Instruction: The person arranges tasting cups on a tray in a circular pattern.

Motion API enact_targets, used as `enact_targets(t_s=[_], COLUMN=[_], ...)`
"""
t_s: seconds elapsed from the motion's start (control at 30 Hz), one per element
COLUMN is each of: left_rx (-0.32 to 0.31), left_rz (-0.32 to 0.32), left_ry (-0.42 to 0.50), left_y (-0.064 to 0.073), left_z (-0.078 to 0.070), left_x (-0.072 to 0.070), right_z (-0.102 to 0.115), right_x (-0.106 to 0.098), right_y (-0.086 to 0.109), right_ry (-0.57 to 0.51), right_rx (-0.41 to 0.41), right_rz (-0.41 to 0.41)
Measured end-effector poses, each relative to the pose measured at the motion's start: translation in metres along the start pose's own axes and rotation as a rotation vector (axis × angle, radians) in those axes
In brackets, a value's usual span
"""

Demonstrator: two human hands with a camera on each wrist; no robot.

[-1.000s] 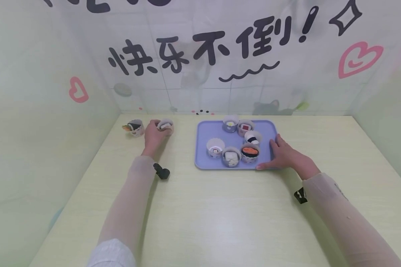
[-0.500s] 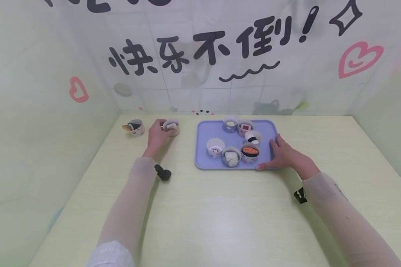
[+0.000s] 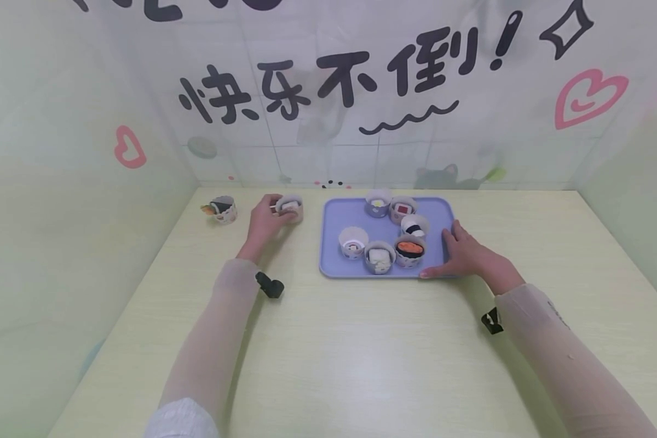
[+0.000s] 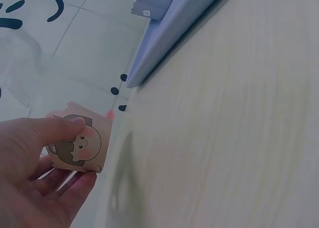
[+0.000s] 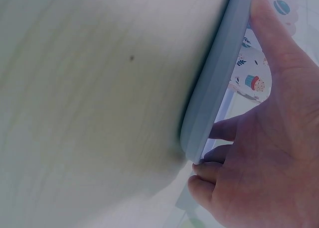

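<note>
Near the back of the table, my left hand (image 3: pixel 266 222) holds a paper baking cup (image 3: pixel 291 213) with a white piece of toy sushi inside. In the left wrist view, the thumb lies across the cup's (image 4: pixel 87 151) cartoon-face print and the fingers curl under its other side. My right hand (image 3: pixel 467 252) spans the near right corner of a blue tray (image 3: pixel 375 228), thumb along the front rim and fingers over the right rim. On the tray stand several baking cups with toy sushi, among them an orange-topped one (image 3: pixel 409 250) and a white one (image 3: pixel 379 260).
Another paper cup (image 3: pixel 224 210), with black and orange pieces at its mouth, stands at the table's back left. To the right of my left hand is the tray's left rim (image 3: pixel 321 240). A printed curtain (image 3: pixel 317 146) hangs along the table's back edge.
My left hand has moved right with the baking cup, bringing it closer to the tray. The right hand and the tray stay in place.
</note>
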State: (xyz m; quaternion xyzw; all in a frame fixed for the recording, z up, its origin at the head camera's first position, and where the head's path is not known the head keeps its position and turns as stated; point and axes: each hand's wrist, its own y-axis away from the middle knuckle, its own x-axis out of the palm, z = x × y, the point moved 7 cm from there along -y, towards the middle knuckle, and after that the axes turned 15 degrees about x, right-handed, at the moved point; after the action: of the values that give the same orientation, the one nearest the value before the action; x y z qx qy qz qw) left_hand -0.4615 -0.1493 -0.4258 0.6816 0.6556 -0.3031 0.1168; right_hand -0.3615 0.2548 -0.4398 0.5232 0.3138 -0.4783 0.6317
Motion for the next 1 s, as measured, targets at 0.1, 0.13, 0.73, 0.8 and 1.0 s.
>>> enact_targets(t_s=[0.1,0.13,0.73,0.8,1.0], left_rx=[0.01,0.013,0.052,0.056,0.081], left_rz=[0.007,0.011,0.067,0.076,0.098], left_ry=[-0.007,-0.011,0.01,0.013,0.036], left_y=[-0.001,-0.001,-0.001,-0.001,-0.001], left_z=[-0.004,-0.005,-0.029,-0.031,-0.036], left_x=[0.001,0.002,0.022,0.025,0.035], right_z=[0.0,0.0,-0.001,-0.001,-0.001], right_x=[0.0,0.0,0.001,0.001,0.002], right_y=[0.0,0.0,-0.001,-0.002,-0.003], right_ry=[0.002,0.003,0.007,0.007,0.017], right_rx=[0.0,0.0,0.009,0.01,0.014], right_rz=[-0.001,-0.002,0.008,0.009,0.006])
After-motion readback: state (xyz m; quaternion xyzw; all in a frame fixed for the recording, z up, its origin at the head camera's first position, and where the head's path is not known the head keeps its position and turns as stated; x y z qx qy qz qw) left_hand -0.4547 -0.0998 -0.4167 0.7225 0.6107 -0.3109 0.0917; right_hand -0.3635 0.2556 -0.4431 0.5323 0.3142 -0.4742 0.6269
